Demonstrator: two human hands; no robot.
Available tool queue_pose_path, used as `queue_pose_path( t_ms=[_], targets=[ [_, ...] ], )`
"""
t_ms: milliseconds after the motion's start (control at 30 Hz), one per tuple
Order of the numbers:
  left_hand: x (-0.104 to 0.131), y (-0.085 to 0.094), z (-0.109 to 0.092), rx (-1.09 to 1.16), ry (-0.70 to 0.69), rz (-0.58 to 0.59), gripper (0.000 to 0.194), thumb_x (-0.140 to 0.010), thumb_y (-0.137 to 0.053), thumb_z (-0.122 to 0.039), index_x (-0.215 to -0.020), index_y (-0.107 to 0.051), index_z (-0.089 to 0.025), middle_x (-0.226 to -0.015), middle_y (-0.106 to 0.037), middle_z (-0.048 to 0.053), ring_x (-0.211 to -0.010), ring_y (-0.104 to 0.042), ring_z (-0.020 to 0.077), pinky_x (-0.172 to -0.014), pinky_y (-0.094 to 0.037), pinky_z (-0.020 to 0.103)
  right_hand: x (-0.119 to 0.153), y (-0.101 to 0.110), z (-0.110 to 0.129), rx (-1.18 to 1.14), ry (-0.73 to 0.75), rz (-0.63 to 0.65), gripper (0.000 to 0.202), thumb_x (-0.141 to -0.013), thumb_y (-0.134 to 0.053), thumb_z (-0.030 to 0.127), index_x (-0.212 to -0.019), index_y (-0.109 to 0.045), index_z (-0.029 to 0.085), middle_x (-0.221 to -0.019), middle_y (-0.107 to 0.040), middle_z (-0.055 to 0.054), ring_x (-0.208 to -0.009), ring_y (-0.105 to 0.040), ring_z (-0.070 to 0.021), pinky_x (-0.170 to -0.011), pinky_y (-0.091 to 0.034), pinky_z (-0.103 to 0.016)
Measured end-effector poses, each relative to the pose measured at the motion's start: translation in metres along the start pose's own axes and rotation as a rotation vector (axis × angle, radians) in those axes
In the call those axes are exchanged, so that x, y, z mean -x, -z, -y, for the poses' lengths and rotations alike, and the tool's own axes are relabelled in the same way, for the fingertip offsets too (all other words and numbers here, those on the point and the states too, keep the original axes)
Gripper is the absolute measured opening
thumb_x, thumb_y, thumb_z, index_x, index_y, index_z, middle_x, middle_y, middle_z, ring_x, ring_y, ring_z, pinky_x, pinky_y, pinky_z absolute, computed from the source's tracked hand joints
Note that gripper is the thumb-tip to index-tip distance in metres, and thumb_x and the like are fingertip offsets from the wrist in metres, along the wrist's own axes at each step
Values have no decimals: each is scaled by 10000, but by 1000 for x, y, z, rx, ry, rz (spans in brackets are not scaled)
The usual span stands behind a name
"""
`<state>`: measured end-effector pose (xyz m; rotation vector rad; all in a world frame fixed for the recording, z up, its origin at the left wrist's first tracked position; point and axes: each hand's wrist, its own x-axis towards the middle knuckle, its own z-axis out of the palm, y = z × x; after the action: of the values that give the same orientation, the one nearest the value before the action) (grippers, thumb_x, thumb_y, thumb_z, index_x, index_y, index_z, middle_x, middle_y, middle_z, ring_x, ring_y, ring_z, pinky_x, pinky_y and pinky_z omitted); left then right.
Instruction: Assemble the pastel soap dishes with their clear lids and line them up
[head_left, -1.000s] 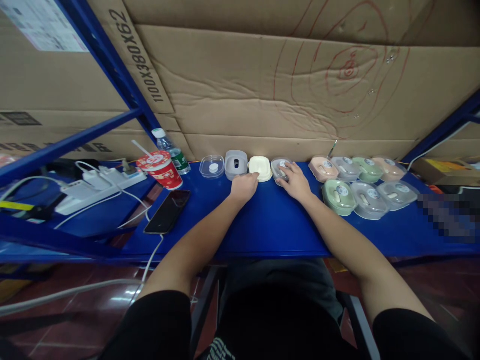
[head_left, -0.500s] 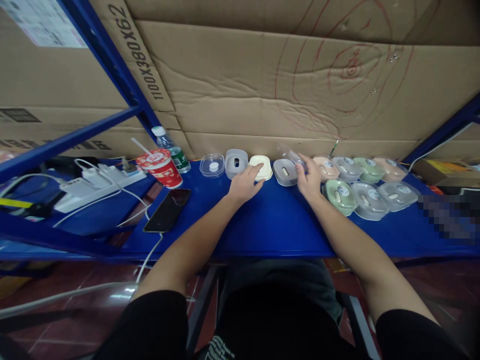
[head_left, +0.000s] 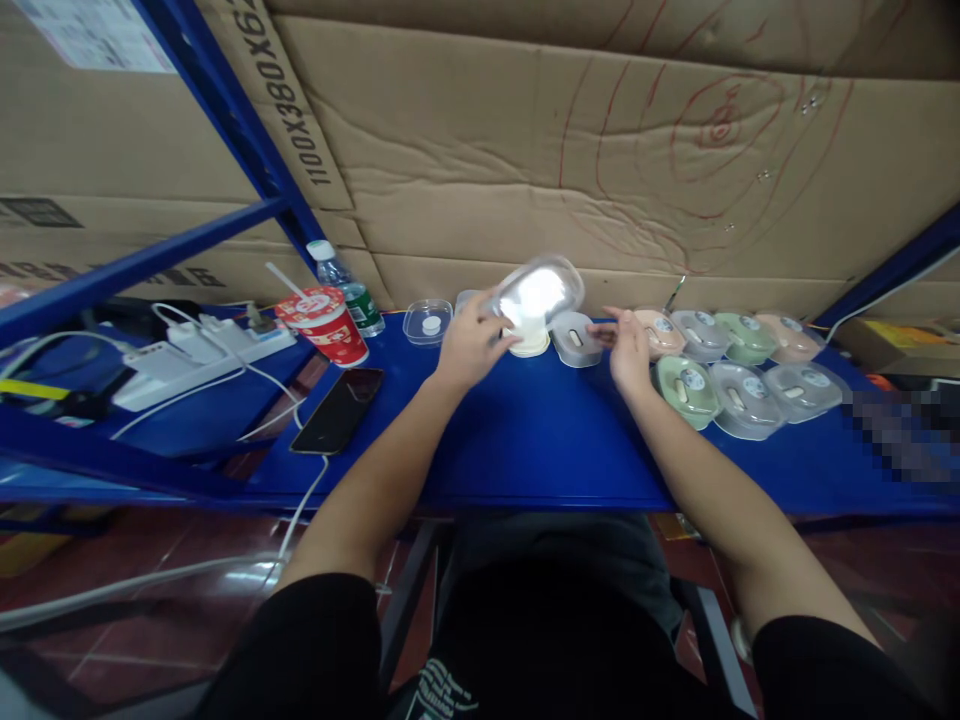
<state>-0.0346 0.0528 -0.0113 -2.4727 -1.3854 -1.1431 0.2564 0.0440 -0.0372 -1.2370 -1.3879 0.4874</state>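
Raised above the table, a clear plastic cover (head_left: 541, 285) is gripped at its left end by my left hand (head_left: 472, 342). Beneath it, partly hidden, is a cream container (head_left: 529, 340). Just right of that sits a grey container (head_left: 576, 340) with a slot in its top. My right hand (head_left: 627, 345) is beside the grey container, fingers apart and holding nothing. Behind my left hand, another grey container (head_left: 465, 299) shows only its upper edge. A clear square lid (head_left: 428, 322) with a white round piece lies further left.
Several lidded green, grey and pink containers (head_left: 742, 395) stand in two rows at the right. To the left are a red cup (head_left: 330, 335), a bottle (head_left: 352, 290), a phone (head_left: 337, 411) and a power strip (head_left: 202, 362). Cardboard (head_left: 465, 130) stands behind the blue table (head_left: 547, 440).
The clear cover, earlier at my right hand, is now in my left hand above the cream container. My left hand has lifted off that container; my right hand has let the cover go.
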Motion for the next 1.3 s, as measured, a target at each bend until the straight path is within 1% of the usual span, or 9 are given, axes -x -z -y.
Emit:
queue_pose_path(
  t_ms=[100, 167, 267, 400, 600, 800, 1033, 1167, 1300],
  targets=[
    [-5, 3, 29, -36, 311, -332, 199, -915, -798, -390, -989, -750, -213, -1558, -499, 109, -1423, -528, 334, -1218, -422, 535, 0, 5, -7, 359, 204, 78, 652, -1029, -444, 700, -1413, -642, 211, -1358, -749, -158, -1344, -652, -350, -1168, -482, -582],
    [-7, 4, 46, -47, 496, -407, 161, -900, -798, -336, -969, -730, -209, -1548, -488, 120, -1483, -471, 340, -1246, -381, 530, 1, 4, -13, 541, 214, 157, 622, -997, -552, 630, -1419, -658, 186, -1473, -681, -178, -1439, -562, -403, -1222, -401, -630],
    [-7, 4, 59, 4, 710, -380, 154, -884, -790, -335, -927, -710, -210, -1489, -516, 136, -1477, -490, 321, -1249, -371, 496, 3, -2, -22, 702, 124, 269, 644, -943, -652, 583, -1452, -654, 189, -1593, -579, -181, -1531, -431, -486, -1237, -301, -737],
    [-4, 0, 58, 12, 841, -349, 185, -838, -812, -343, -879, -684, -216, -1483, -513, 149, -1513, -462, 312, -1286, -285, 530, 5, -5, -28, 775, 63, 340, 722, -880, -748, 586, -1492, -632, 221, -1670, -483, -187, -1562, -363, -528, -1221, -261, -797],
    [-2, -2, 60, 2, 922, -325, 159, -798, -794, -251, -862, -650, -228, -1516, -500, 142, -1515, -452, 323, -1281, -292, 560, 2, -2, -29, 744, 103, 351, 645, -873, -790, 472, -1454, -661, 225, -1648, -502, -188, -1485, -508, -450, -1218, -374, -701],
    [0, -7, 71, 47, 1049, -249, 251, -812, -790, -304, -1045, -710, -255, -1579, -482, 136, -1430, -521, 356, -1257, -305, 627, -2, -2, -30, 685, 146, 365, 396, -864, -799, 308, -1250, -779, 222, -1486, -654, -135, -1364, -638, -349, -1201, -470, -529],
    [-3, -7, 70, 83, 1052, -378, 593, -880, -747, -375, -1414, -537, -226, -1625, -441, 198, -1549, -408, 364, -1269, -285, 621, -4, -2, -26, 524, 195, 250, 233, -867, -784, 304, -1089, -806, 236, -1287, -768, -95, -1256, -687, -313, -1138, -509, -507],
    [-1, -3, 49, 2, 742, -460, 538, -911, -687, -300, -1414, -513, -227, -1689, -351, 190, -1595, -314, 357, -1279, -264, 586, -1, -1, -14, 430, 232, 129, 263, -934, -704, 395, -1124, -778, 229, -1260, -772, -110, -1224, -688, -318, -1116, -514, -503],
    [4, -9, 13, -42, 337, -297, 474, -904, -705, -338, -1345, -578, -223, -1580, -501, 173, -1509, -435, 346, -1265, -309, 546, 8, 1, 3, 389, 268, 29, 421, -1028, -524, 565, -1213, -702, 231, -1243, -751, -130, -1187, -671, -329, -1079, -516, -507]
  ],
)
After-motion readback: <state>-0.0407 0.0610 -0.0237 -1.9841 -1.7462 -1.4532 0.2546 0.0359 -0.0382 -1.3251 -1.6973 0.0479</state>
